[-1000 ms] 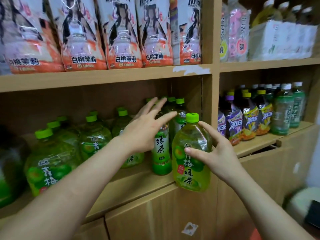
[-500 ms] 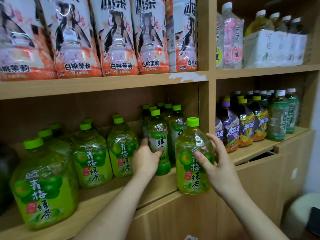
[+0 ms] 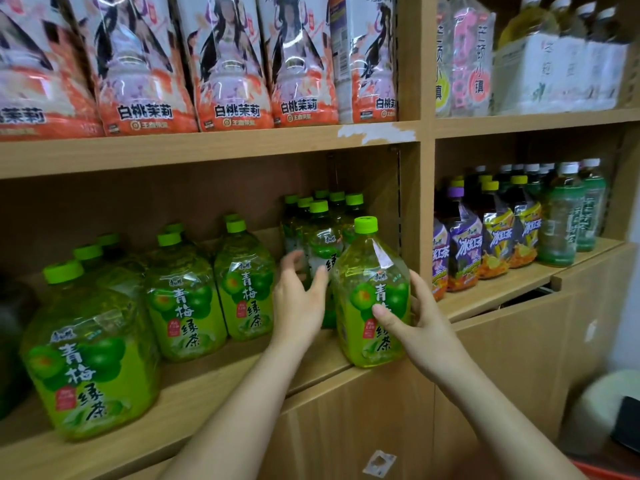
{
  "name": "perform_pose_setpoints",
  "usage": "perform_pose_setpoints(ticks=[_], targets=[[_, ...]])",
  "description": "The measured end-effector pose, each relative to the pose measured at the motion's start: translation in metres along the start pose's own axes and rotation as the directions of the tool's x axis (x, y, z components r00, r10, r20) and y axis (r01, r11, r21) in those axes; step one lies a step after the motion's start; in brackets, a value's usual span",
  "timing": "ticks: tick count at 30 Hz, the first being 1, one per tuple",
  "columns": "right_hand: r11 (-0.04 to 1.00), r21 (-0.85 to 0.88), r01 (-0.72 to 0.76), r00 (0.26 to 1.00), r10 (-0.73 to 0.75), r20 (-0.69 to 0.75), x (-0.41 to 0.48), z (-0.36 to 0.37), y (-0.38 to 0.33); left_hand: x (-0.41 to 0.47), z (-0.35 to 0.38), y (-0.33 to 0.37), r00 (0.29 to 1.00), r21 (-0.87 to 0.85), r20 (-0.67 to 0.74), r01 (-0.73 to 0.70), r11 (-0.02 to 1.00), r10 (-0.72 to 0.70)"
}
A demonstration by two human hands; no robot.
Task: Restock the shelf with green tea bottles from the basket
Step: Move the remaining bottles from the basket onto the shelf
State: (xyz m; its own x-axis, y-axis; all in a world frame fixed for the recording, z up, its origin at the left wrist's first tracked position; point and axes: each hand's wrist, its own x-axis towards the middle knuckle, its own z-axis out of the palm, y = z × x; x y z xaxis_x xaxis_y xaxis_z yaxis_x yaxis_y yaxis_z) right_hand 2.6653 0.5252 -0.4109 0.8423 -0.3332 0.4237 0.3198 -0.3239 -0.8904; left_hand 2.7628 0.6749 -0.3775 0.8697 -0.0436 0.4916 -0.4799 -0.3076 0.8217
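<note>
My right hand (image 3: 414, 323) grips a large green tea bottle (image 3: 369, 271) with a lime cap, upright at the front edge of the wooden shelf (image 3: 242, 372), near the right divider. My left hand (image 3: 299, 299) is open, fingers spread, just left of that bottle and in front of a slim green tea bottle (image 3: 320, 244). Behind stand several more slim bottles (image 3: 341, 209). To the left stand large plum green tea bottles (image 3: 242, 282), (image 3: 180, 299), (image 3: 86, 358). The basket is out of view.
Shrink-wrapped packs of peach jasmine drinks (image 3: 228, 64) fill the shelf above. Iced tea and green bottles (image 3: 498, 233) stand in the right bay past the wooden divider (image 3: 420, 202). Cabinet doors (image 3: 502, 375) lie below. A pale round object (image 3: 609, 403) is at the lower right.
My left hand let go of the slim bottle and opened, sliding toward the large bottle. My right hand carried the large bottle onto the shelf's front edge. The view came closer.
</note>
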Motion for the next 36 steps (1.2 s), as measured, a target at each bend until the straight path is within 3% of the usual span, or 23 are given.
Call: perform_pose_setpoints(ticks=[2,4,5,12,15,17,20,23,31,36], targets=[[0.999,-0.035,-0.015,1.0,0.014,-0.016,0.0,0.002,0.002,-0.03,-0.01,0.008,0.987,-0.15,0.137,-0.066,0.987,0.086],[0.996,-0.085,0.003,1.0,-0.005,-0.017,0.002,0.006,0.0,-0.054,-0.019,0.008,0.957,-0.075,0.238,-0.149,0.986,0.163],[0.995,-0.102,0.008,1.0,-0.008,-0.007,0.002,0.011,-0.003,-0.059,-0.025,0.005,0.958,-0.009,0.221,-0.186,0.982,0.183],[0.997,-0.08,0.005,0.995,0.003,0.1,-0.011,0.088,-0.03,-0.07,-0.109,-0.011,0.97,0.332,0.012,-0.233,0.914,0.242],[0.997,-0.08,0.014,0.991,-0.003,0.133,-0.015,0.126,-0.037,-0.083,-0.151,-0.016,0.899,0.55,-0.144,-0.275,0.788,0.414],[0.996,-0.089,0.016,0.989,-0.002,0.15,-0.017,0.147,-0.041,-0.086,-0.183,-0.024,0.831,0.605,-0.312,-0.2,0.771,0.461],[0.991,-0.131,0.022,0.987,-0.001,0.159,-0.019,0.169,-0.048,-0.078,-0.22,-0.04,0.869,0.502,-0.425,-0.006,0.865,0.252],[0.979,-0.2,0.031,0.991,-0.004,0.132,-0.024,0.186,-0.052,-0.067,-0.233,-0.06,0.936,0.331,-0.351,0.09,0.939,0.034],[0.96,-0.281,0.003,0.996,0.021,0.083,-0.019,0.214,-0.064,-0.066,-0.232,-0.075,0.942,0.347,-0.318,0.005,0.938,0.112],[0.919,-0.392,0.042,0.998,-0.021,0.059,-0.029,0.221,-0.071,-0.068,-0.233,-0.076,0.942,0.366,-0.326,0.052,0.929,0.075]])
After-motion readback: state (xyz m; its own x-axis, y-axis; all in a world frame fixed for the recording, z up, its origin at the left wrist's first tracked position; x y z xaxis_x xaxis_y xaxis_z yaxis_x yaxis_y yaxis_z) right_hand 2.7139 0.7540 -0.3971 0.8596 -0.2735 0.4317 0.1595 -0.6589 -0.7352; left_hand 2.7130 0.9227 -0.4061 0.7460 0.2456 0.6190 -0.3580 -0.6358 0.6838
